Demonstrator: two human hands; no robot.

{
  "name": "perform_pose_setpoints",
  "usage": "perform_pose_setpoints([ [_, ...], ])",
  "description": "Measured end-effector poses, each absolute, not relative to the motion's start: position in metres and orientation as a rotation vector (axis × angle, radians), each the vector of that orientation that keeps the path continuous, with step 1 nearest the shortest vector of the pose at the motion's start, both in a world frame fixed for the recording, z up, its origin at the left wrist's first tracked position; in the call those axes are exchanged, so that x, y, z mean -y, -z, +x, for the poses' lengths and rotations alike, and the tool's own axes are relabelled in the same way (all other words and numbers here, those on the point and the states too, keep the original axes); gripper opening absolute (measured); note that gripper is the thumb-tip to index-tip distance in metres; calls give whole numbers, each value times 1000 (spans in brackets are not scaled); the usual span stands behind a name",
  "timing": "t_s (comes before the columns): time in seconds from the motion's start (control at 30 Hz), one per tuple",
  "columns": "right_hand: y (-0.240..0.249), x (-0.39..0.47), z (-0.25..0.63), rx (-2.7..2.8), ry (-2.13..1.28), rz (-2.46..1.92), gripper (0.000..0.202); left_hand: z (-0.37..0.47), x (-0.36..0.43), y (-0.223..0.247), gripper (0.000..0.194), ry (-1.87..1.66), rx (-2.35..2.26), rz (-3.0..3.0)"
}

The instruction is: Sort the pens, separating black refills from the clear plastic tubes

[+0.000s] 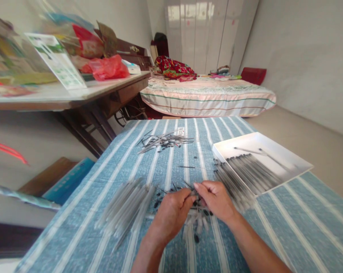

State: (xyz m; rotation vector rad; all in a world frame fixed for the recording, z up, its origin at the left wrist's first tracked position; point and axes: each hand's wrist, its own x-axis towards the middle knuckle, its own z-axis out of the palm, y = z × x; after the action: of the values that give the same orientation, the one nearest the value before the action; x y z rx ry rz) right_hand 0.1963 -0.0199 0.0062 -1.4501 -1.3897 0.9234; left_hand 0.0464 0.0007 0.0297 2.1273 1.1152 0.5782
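Observation:
My left hand (174, 210) and my right hand (215, 197) meet over the middle of the striped cloth, fingertips pinched close together. Whatever they hold is too small and blurred to name. Beneath them lies a pile of small black and clear parts (198, 223). Left of my left hand is a bundle of clear tubes (124, 208). Beside my right hand, black-tipped pens (231, 184) lie in a row against a white tray (295, 155), with more pens (252, 170) inside it. A heap of thin dark refills (168, 141) sits farther back.
A blue striped cloth (83, 227) covers the table. At the left stands a side table (103, 89) with a red plastic bag (110, 68) and a standing card. Behind are a bed (208, 96) and a wardrobe. A blue box (70, 182) is low at the left.

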Motion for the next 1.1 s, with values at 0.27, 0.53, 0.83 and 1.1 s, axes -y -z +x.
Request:
perform_pose_setpoints([
  [0.27,-9,24,197,1397,-1142,-1424,40,40,-2,-28,23,-563,-1057,2167],
  [0.53,-7,23,203,1393,-1280,-1304,36,41,-1,-33,26,-447,-1049,2172],
  [0.83,-1,20,208,1406,-1324,-1273,25,41,-3,-34,28,-298,-1117,2208],
  [1.1,0,20,206,1391,-1350,-1272,19,41,-5,-30,30,-260,-1120,2236],
])
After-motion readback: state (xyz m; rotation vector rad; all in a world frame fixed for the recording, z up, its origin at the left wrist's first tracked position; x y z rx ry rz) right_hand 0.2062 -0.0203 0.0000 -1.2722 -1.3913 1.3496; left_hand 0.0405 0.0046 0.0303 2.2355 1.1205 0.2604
